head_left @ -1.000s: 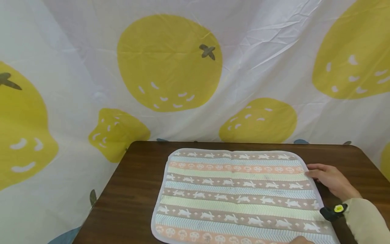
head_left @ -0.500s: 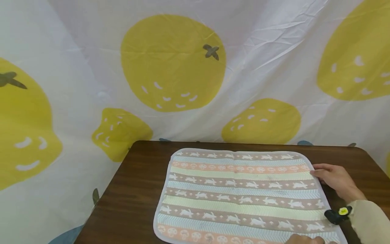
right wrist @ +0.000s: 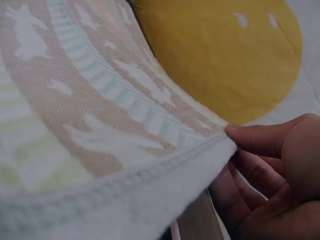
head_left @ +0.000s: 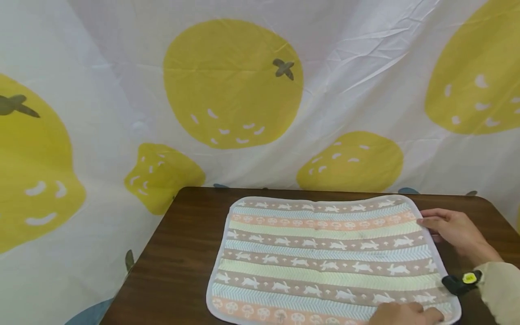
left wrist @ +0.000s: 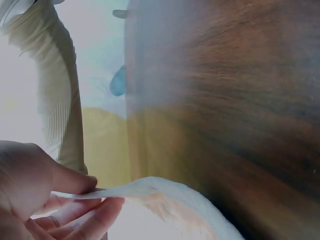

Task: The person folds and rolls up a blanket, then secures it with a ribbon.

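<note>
A striped towel with rounded corners, pale piping and rows of white rabbits and mushrooms lies spread on the brown table. My right hand pinches its right edge near the far corner, which is lifted off the tabletop. In the right wrist view the thumb presses on top of the piped hem while the fingers curl beneath. At the bottom of the head view my left hand is partly cut off. The left wrist view shows it pinching the towel's hem between thumb and fingers.
Behind the table hangs a white curtain printed with yellow fruit. A black strap with a yellow tag sits on my right wrist, below a beige sleeve. Bare tabletop shows left of the towel.
The towel's far right part has risen with my right hand, and its stripes now curve upward there. My left hand has come further into view at the bottom. The view has shifted slightly.
</note>
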Available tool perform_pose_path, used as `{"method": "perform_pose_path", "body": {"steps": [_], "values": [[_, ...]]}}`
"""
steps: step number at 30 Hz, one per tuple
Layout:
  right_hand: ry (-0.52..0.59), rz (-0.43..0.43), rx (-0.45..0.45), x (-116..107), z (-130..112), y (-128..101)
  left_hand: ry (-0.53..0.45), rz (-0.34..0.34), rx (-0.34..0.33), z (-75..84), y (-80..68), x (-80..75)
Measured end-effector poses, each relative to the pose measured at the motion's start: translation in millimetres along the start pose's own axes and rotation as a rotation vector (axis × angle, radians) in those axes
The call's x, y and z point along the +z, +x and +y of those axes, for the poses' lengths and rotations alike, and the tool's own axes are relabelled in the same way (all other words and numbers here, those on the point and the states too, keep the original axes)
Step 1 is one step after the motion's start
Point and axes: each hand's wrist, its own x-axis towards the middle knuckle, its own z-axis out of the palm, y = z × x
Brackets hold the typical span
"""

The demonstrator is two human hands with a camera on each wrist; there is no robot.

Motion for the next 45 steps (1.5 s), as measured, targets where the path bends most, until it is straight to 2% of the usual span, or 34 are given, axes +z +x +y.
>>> {"method": "perform_pose_path", "body": {"steps": [2, 4, 6, 9, 11, 17, 25, 30, 38, 45], "values": [[0.020, -0.010, -0.005, -2.1, -6.5, -1.3, 0.003, -0.016, -0.043, 0.1, 0.9, -2.6], [0.041, -0.021, -0.015, -4.4, -13.1, -2.7, 0.027, 0.000, -0.065, -1.0, 0.3, -6.6], [0.047, -0.018, -0.016, -6.1, -20.2, -3.9, 0.048, 0.044, -0.049, -4.3, -2.3, -12.1], [0.047, -0.009, -0.016, -6.3, -30.2, -5.1, 0.103, 0.161, -0.009, -10.5, -9.8, -19.4], [0.055, -0.011, -0.005, -5.5, -37.2, -6.2, 0.088, 0.210, 0.007, -14.5, -15.3, -23.6], [0.064, -0.058, -0.033, -3.2, -57.5, -10.9, -0.063, 0.253, 0.014, -26.6, -29.9, -31.0], [-0.076, -0.064, -0.107, -4.3, -74.7, -13.0, -0.019, 0.413, 0.004, -40.8, -46.7, -29.2], [-0.112, -0.075, -0.124, -4.2, -82.7, -14.0, -0.090, 0.433, -0.002, -49.2, -56.8, -33.4], [-0.076, -0.075, -0.161, 5.5, -105.4, -14.0, -0.329, 0.402, -0.065, -63.1, -80.0, -46.2], [0.020, -0.081, -0.219, 20.4, -130.4, -14.1, -0.435, 0.491, -0.046, -76.3, -96.5, -52.7]]}}
